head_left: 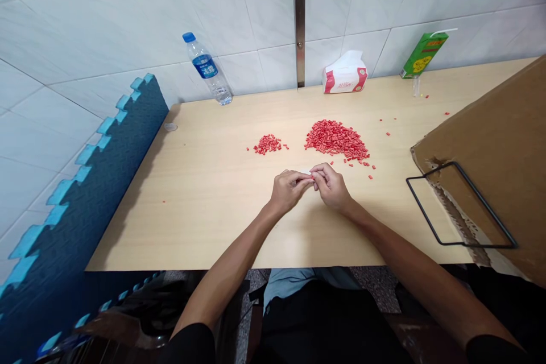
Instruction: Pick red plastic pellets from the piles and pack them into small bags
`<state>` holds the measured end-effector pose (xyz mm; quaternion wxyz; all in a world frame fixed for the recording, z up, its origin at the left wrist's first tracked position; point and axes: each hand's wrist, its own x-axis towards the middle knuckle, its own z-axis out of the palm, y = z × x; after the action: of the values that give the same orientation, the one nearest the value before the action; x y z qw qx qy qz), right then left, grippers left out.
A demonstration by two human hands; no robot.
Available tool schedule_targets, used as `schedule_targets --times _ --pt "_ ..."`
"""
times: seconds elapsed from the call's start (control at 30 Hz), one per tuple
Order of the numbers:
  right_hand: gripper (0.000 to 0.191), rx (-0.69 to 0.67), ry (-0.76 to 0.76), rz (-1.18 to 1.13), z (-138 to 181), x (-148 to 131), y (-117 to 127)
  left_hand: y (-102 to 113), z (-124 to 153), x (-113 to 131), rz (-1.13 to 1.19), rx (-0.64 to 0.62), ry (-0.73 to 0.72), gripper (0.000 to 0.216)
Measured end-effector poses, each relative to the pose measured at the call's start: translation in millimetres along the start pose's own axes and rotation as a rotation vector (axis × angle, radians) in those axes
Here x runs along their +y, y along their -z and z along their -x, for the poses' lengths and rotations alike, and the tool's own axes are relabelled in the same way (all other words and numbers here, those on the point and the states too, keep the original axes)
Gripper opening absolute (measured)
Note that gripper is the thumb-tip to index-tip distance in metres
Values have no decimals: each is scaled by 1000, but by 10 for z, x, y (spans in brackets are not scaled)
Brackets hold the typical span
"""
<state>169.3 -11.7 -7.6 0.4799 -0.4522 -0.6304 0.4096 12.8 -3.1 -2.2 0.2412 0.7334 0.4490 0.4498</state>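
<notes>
My left hand (286, 189) and my right hand (331, 185) meet at the middle of the wooden table (205, 205), fingertips pinched together on a small pale item I cannot make out. Just beyond them lies a large heap of small red pieces (335, 138). A smaller heap of the same red pieces (268, 144) sits to its left. A few stray red pieces (370, 168) are scattered to the right of my hands.
A water bottle (207, 69), a tissue pack (344, 74) and a green drink carton with a straw (423, 54) stand along the tiled wall. A cardboard sheet (499, 153) with a black wire frame (458, 207) covers the right. Blue foam mats (81, 193) lean at the left.
</notes>
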Motion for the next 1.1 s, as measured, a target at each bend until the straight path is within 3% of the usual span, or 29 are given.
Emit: schedule_targets --times 0.33,0.53,0.7,0.87,0.97,1.1 --pt "22 34 15 18 17 -17 1 34 -28 2 -62 -1 -5 14" --pt "19 306 18 505 -133 29 296 296 -382 -354 -211 261 175 10" --pt "17 268 -100 801 -211 109 463 461 -689 -632 -347 365 286 9" --pt "23 205 -91 923 -187 135 399 449 -749 -591 -503 445 389 19" --pt "17 169 -64 944 -184 162 373 387 -624 -467 -510 340 299 14" --pt "13 149 -62 935 -195 188 377 300 -381 -303 -348 -100 111 17"
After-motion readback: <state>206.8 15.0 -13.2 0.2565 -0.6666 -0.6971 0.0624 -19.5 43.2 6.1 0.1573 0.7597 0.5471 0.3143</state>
